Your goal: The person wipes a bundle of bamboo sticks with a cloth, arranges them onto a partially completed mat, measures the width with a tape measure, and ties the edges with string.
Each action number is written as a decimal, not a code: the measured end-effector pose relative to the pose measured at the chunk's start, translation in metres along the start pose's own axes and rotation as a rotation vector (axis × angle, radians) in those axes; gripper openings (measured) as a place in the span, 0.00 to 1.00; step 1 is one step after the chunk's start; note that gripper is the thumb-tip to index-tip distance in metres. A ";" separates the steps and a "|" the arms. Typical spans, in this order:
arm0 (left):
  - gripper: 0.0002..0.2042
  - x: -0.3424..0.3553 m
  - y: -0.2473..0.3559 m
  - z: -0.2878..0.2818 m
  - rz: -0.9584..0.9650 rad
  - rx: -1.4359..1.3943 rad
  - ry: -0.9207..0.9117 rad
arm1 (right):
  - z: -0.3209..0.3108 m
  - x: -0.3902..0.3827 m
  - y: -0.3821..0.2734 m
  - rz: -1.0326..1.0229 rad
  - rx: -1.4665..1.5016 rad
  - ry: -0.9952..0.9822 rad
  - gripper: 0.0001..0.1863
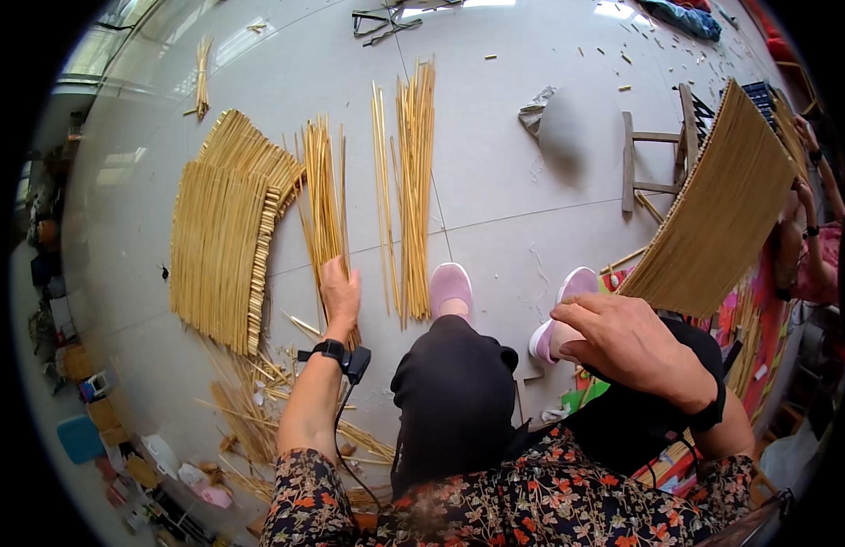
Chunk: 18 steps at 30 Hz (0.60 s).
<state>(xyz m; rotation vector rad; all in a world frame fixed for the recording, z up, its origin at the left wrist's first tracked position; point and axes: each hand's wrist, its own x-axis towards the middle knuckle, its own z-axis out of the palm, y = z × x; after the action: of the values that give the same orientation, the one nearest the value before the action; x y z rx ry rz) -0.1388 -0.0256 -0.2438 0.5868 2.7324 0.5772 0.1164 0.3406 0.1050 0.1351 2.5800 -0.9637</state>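
Observation:
My left hand [340,299] is down on a loose bundle of thin golden stalks [324,196], its fingers curled in against them. How many stalks lie under the fingers is hidden. A second bundle of stalks [414,182] lies on the floor to its right, with a few loose stalks [383,182] alongside. Left of my hand sits a thick stack of stalks [217,246] laid side by side, with another layer [249,150] fanned at an angle behind it. My right hand [627,345] hovers over my right knee, fingers loosely bent, thumb apart, nothing visible in it.
At the right, another person's hands [805,191] are by a large slanted mat of stalks [714,205], near a wooden stool [655,150]. A small tied bundle [202,77] lies far left. Scraps of stalk [249,410] litter the floor beside my left forearm. Crumpled wrapping [535,111] lies ahead.

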 end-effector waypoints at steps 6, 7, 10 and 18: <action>0.15 0.007 0.084 0.046 0.001 -0.014 -0.166 | 0.003 -0.007 -0.001 -0.002 -0.001 0.015 0.16; 0.15 0.006 0.097 0.050 0.002 -0.011 -0.185 | 0.002 -0.007 -0.001 -0.002 -0.001 0.009 0.16; 0.13 0.012 0.115 0.062 -0.013 0.009 -0.239 | 0.000 -0.010 0.002 0.019 0.000 -0.007 0.15; 0.10 0.028 0.079 0.070 -0.215 0.043 -0.240 | -0.008 -0.008 0.008 0.025 -0.020 -0.038 0.15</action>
<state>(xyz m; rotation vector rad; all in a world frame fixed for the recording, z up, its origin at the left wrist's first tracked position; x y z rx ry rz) -0.1128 0.0753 -0.2766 0.3402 2.5416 0.3704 0.1233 0.3524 0.1088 0.1417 2.5467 -0.9230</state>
